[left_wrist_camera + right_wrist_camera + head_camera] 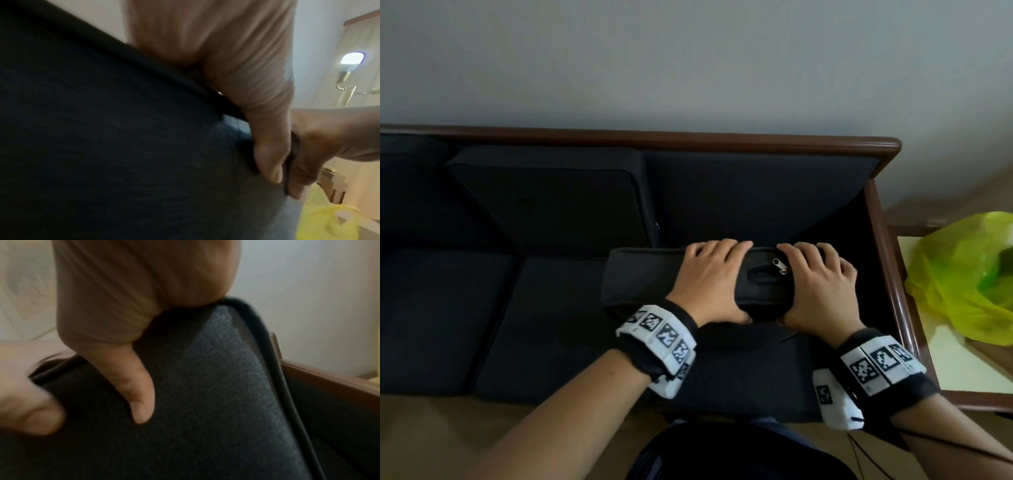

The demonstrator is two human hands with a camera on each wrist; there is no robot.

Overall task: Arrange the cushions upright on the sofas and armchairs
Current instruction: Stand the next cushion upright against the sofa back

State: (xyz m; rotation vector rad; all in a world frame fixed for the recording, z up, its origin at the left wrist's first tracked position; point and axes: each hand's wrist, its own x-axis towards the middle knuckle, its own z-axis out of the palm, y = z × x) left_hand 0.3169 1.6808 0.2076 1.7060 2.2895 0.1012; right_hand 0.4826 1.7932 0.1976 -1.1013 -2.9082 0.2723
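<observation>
1. Both hands, left hand [710,279] & right hand [820,284], fingers [726,247] clamped over top edge of cushion [643,277], standing on right sofa [688,138] seat.
2. Middle back cushion [558,195] already upright.
3. Left: lean it vs backrest; other seats out of view.

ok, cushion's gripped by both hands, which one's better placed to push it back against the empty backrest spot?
Probably the right hand: it grips the cushion on the side nearest the bare backrest by the armrest. The left hand holds beside it, better suited to steadying.
</observation>
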